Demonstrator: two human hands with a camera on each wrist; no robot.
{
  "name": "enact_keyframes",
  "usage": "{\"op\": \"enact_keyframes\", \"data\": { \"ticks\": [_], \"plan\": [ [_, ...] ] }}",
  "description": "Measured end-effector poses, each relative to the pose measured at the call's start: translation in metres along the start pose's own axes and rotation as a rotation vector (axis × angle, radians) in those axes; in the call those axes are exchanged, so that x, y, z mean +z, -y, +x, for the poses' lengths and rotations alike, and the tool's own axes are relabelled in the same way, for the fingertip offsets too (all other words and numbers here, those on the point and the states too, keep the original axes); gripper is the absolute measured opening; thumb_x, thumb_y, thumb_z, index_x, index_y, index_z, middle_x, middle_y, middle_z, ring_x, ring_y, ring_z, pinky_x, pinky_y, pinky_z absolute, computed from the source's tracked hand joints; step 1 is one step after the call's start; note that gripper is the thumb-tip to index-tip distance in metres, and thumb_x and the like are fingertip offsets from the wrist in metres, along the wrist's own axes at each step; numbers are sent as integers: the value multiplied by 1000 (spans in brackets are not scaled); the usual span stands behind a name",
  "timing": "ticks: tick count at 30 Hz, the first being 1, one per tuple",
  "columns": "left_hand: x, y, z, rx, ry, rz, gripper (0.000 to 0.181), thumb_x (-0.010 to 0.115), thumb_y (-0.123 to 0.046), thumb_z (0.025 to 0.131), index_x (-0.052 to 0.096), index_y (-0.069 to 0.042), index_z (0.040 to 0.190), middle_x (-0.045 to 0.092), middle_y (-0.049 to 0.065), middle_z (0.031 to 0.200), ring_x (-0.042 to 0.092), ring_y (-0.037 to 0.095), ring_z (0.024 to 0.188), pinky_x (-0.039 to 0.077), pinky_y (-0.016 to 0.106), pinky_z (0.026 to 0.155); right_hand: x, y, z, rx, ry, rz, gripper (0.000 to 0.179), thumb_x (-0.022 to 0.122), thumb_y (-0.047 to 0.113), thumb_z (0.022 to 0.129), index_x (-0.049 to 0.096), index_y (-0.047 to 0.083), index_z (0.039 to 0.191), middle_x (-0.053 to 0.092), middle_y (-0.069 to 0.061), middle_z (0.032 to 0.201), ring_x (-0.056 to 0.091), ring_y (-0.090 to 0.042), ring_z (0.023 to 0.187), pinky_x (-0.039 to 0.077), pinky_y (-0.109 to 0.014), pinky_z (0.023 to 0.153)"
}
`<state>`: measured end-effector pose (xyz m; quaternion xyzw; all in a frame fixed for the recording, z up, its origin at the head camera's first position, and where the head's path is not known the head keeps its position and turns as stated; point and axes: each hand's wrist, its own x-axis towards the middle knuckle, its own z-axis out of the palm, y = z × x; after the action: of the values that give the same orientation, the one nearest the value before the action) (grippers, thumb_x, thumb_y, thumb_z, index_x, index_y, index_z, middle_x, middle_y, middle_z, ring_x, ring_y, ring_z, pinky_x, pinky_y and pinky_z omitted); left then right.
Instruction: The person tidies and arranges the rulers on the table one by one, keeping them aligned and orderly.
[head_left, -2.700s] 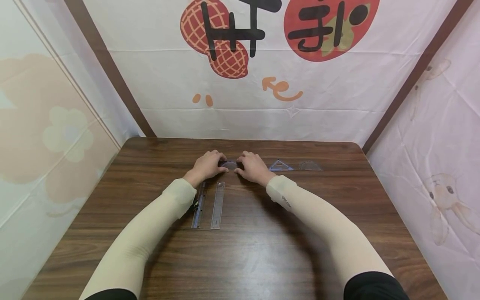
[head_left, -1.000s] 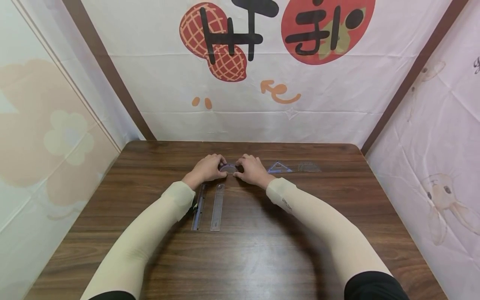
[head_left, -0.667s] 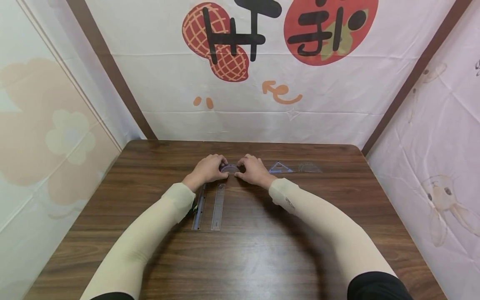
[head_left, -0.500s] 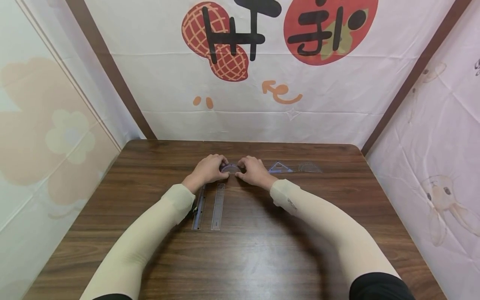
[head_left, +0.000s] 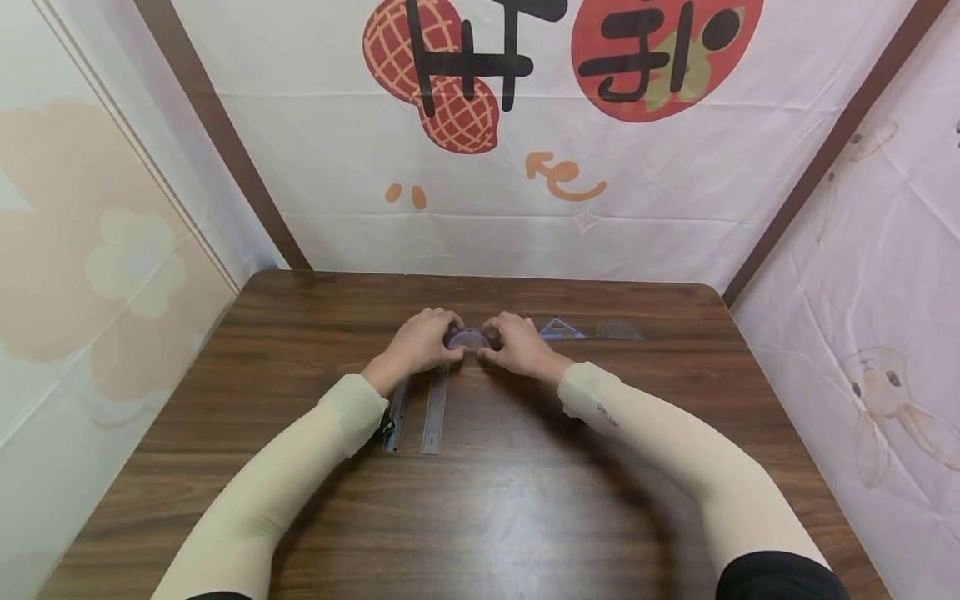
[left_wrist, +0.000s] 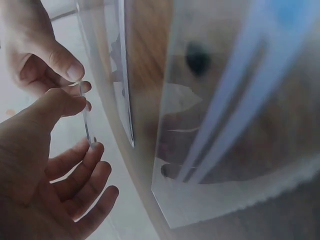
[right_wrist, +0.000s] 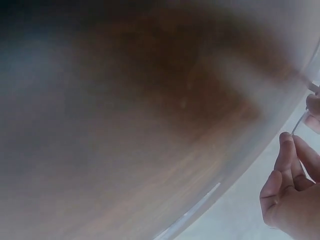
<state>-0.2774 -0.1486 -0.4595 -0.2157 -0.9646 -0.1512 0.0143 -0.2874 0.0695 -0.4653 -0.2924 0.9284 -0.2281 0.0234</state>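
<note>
Protractor [head_left: 470, 340], suspended between the fingers of the left hand [head_left: 417, 343] and those of the right hand [head_left: 521, 346]; both sets pinch it at its opposite ends, thumbs nearer the person, arc facing away. Nearer the person than the left fingers, a blue-striped ruler [head_left: 396, 425] and a clear ruler [head_left: 434, 417] lie on the counter [head_left: 487, 517]. Right of the right fingers lie a set square [head_left: 564, 331] and, farther out, a second protractor [head_left: 619, 330]. Beyond all fingers hangs a printed cloth [head_left: 480, 237].
</note>
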Motion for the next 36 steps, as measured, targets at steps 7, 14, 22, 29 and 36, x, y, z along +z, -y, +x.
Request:
{"op": "enact_keyframes", "data": {
  "ticks": [7, 14, 22, 29, 36],
  "plan": [
    [1, -7, -9, 55, -22, -9, 40, 74, -33, 86, 67, -12, 119, 65, 6, 112, 58, 23, 101, 48, 41, 88, -2, -2, -15, -20, -19, 7, 46, 78, 34, 89, 67, 8, 125, 64, -1, 107, 57, -15, 92, 38, -35, 81],
    [-1, -14, -18, 101, -39, 9, 43, 77, -36, 85, 68, -13, 120, 65, 4, 110, 59, 22, 99, 49, 41, 85, -1, -5, -26, -65, -47, 22, 45, 79, 34, 88, 68, 8, 123, 65, 1, 107, 58, -13, 91, 38, -36, 83],
    [-6, -22, -28, 160, -51, 34, 45, 80, -36, 84, 68, -13, 121, 66, 3, 110, 60, 21, 97, 50, 39, 83, -3, -4, -40, -81, -92, 14, 42, 81, 36, 85, 71, 13, 119, 67, 4, 103, 57, -10, 84, 38, -36, 84],
    [-9, -25, -40, 180, -19, 45, 44, 77, -35, 87, 68, -16, 126, 66, 3, 118, 60, 21, 103, 50, 41, 86, -3, -1, -49, -115, -115, -16, 42, 83, 34, 83, 72, 13, 117, 69, 4, 102, 59, -11, 83, 39, -35, 81],
    [-8, -28, -51, 223, 6, 32, 46, 76, -36, 88, 66, -16, 128, 65, 2, 121, 60, 21, 105, 50, 43, 88, -4, 1, -62, -115, -91, -46, 42, 82, 36, 83, 73, 14, 117, 70, 3, 107, 61, -13, 92, 41, -36, 83]
  ]
}}
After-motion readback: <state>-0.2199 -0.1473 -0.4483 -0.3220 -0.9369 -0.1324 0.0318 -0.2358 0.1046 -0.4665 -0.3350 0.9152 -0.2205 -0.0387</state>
